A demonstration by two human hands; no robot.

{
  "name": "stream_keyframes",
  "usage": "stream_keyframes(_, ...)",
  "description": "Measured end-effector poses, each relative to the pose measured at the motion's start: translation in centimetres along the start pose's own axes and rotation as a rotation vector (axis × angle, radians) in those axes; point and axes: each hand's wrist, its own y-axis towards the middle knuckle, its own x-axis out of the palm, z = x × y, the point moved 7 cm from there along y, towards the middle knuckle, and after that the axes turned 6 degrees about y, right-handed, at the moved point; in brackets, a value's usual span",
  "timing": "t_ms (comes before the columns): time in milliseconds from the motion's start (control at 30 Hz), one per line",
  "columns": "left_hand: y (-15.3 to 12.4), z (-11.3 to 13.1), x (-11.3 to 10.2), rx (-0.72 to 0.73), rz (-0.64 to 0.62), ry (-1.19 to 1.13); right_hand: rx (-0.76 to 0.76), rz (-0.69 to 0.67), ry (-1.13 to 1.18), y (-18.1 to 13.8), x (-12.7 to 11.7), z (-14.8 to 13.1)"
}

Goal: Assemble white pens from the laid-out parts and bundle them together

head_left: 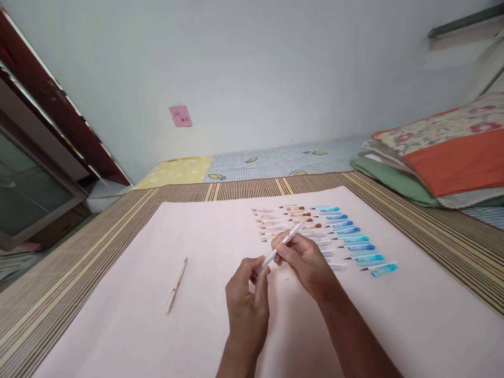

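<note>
the left hand [246, 302] pinches the low end of a white pen [268, 259] near the middle of the frame, thumb and finger closed on it; the right hand [307, 262] pinches the same pen higher up, fingers closed too; a lone pen [177, 286] lies at the lower left; blue pens [366, 247] lie right of the middle, on a big pale sheet [129, 325].

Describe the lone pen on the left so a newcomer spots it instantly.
Start with the big pale pink sheet on the striped mat and look left of the left hand. There a slim, pale pen with reddish marks lies slantwise. It lies alone, unlike the rows of pen parts on the right and the held pen in both hands.
</note>
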Motion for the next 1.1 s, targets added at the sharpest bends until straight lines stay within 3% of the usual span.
stream_keyframes(67,0.0,0.1,-0.4,0.02,0.072,-0.015,-0.002,0.016,0.02,0.1,0.2,0.3)
stream_keyframes(267,-0.3,-1.1,-0.2,0.095,0.017,0.003,0.074,0.195,0.128,0.0,0.3,3.1)
stream_keyframes(433,-0.5,-1.4,0.2,0.127,0.022,0.08,0.139,0.265,0.213,-0.3,0.9,4.2)
stream_keyframes(500,-0.3,-1.7,0.4,0.022,0.013,0.064,0.134,0.261,0.217,-0.3,0.7,3.9)
stream_keyframes(600,-0.1,-3.0,0.9,-0.277,-0.05,-0.113,0.095,0.262,0.187,-0.1,-0.3,3.0)
stream_keyframes(700,-0.5,-4.0,2.6,-0.55,-0.279,-0.394,0.038,0.265,0.094,0.0,-1.2,1.9)
stream_keyframes(767,-0.6,-4.2,3.1,-0.616,-0.38,-0.473,0.031,0.244,0.042,0.0,-1.2,1.6)
stream_keyframes(900,0.0,-3.9,2.1,-0.459,-0.277,-0.322,0.018,0.224,-0.005,0.0,-0.7,1.5)
stream_keyframes(1033,0.0,-1.4,0.5,-0.065,-0.012,0.04,0.027,0.234,0.042,0.0,-0.2,1.9)
stream_keyframes(1100,-0.4,-0.3,0.4,0.084,0.052,0.135,0.051,0.233,0.095,0.1,0.0,2.3)
